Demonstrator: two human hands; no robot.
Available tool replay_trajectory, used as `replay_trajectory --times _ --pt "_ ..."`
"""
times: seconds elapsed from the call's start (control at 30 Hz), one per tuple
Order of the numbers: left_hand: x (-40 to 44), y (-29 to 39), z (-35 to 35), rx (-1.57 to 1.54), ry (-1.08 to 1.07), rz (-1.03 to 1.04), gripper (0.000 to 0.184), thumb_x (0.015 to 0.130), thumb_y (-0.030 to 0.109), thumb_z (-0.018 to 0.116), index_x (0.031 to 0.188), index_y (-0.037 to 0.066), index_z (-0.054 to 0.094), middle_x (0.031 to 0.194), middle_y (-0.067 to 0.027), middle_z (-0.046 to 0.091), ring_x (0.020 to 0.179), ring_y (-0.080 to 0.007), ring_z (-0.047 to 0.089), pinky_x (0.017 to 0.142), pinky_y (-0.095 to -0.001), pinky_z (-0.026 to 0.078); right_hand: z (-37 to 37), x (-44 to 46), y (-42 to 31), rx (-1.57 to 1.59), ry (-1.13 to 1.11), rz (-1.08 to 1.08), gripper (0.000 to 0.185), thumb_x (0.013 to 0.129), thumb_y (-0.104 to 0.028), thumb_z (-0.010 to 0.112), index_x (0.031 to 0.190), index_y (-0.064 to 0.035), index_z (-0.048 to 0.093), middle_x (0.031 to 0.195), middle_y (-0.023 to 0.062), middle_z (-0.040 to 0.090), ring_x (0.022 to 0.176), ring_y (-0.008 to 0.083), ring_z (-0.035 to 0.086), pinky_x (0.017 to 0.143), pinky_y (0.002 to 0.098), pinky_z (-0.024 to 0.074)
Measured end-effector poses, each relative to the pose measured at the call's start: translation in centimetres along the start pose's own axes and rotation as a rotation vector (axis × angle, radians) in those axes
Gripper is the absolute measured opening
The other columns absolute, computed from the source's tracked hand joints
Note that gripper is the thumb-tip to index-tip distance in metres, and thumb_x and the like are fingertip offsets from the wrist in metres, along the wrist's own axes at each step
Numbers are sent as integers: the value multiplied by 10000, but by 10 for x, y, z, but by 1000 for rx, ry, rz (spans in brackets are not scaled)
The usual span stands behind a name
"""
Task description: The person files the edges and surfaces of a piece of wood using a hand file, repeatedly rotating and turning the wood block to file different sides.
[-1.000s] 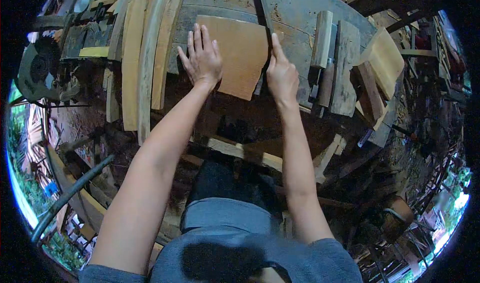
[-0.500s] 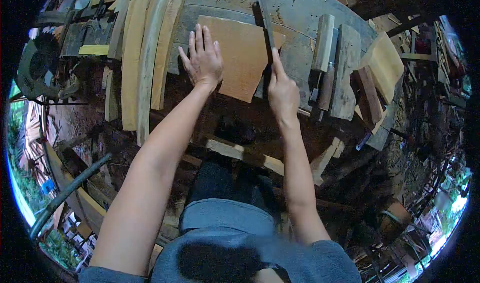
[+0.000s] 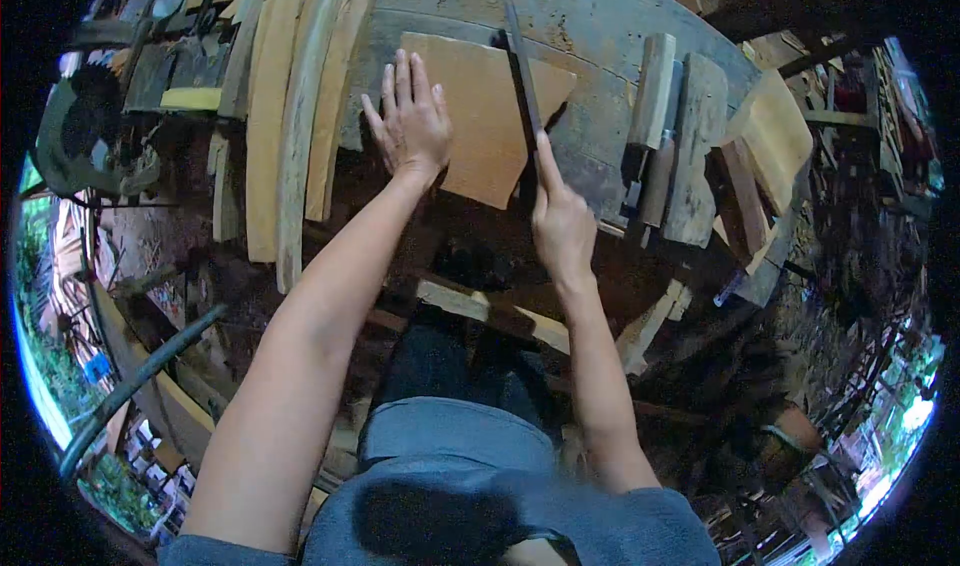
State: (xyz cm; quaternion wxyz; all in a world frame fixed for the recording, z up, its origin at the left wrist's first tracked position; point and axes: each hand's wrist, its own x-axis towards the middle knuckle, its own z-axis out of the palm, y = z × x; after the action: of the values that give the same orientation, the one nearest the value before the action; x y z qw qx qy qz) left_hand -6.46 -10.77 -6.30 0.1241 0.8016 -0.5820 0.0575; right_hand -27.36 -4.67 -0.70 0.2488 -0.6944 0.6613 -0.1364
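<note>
1. While the left hand [image 3: 413, 131] lies open and palm down, fingers spread, on the left part of a thin tan board [image 3: 475, 106], the right hand [image 3: 562, 221] is closed around the near end of a long, dark tool [image 3: 525, 81], index finger extended along it.
2. The board lies flat at the upper centre of the frame, its right and near edges uneven. The tool crosses above its right part, pointing to the top; whether it is a saw or a file, and whether it touches, I cannot tell.
3. This looks like a working stroke, one palm steadying; another would call for firm pressure and a straight tool.
4. Beneath is a worn grey surface [image 3: 445, 11]. Long planks [image 3: 267, 146] stand out at upper left; wooden blocks [image 3: 697, 151] lie at upper right.
</note>
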Motion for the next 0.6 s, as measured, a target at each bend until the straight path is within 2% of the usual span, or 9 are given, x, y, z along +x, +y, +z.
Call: replay_trajectory --times 0.07,0.13,0.23,0.33,0.4,0.47,0.5,0.6 --pt "-1 2 -3 -14 -7 16 548 1020 357 380 1526 160 307 1606 -19 251 1454 -242 281 1159 -601 164 0 -22 4 16 -85 11 593 967 -213 510 1505 -370 317 696 222 645 635 424 651 578 540 524" --pt "0 2 0 -12 10 25 547 1021 354 376 1525 155 306 1604 -27 255 1454 -244 280 1156 -606 170 -6 -1 3 -31 -76 -13 601 965 -212 512 1510 -360 307 692 222 642 636 424 650 584 545 520" --pt "-2 1 0 -9 3 21 545 1020 358 378 1523 159 310 1601 -25 262 1454 -244 280 1157 -608 167 -10 48 -3 61 11 18 537 973 -224 503 1483 -327 372 775 268 657 713 460 658 631 575 509" --pt "-3 2 0 -4 -3 18 543 1020 361 378 1522 163 314 1598 -23 266 1456 -242 278 1159 -608 161 -13 57 -7 75 9 71 506 978 -223 492 1468 -317 404 815 288 654 745 472 656 645 584 502" --pt "-1 1 -1 -11 -7 17 545 1020 368 378 1523 169 313 1601 -19 262 1456 -236 278 1162 -606 153 -10 30 -5 69 24 52 537 966 -204 507 1477 -325 392 760 270 650 711 460 655 629 566 507" --pt "1 3 0 -8 -7 4 545 1020 371 377 1523 169 315 1600 -18 263 1456 -236 279 1163 -604 152 -2 -7 -3 42 -83 38 575 952 -176 522 1486 -336 380 706 249 641 674 444 653 608 544 516" --pt "-1 1 0 -8 -11 2 545 1020 373 377 1522 169 317 1600 -17 264 1456 -235 281 1163 -603 151 -3 -17 -3 37 -42 -22 627 941 -147 527 1505 -348 339 685 232 634 649 426 651 588 532 518" --pt "-1 1 1 -22 17 10 544 1018 374 380 1518 166 327 1598 -16 270 1451 -237 291 1165 -598 149 -10 14 4 4 -46 -28 633 948 -150 515 1511 -356 313 714 241 642 659 428 653 584 540 515"
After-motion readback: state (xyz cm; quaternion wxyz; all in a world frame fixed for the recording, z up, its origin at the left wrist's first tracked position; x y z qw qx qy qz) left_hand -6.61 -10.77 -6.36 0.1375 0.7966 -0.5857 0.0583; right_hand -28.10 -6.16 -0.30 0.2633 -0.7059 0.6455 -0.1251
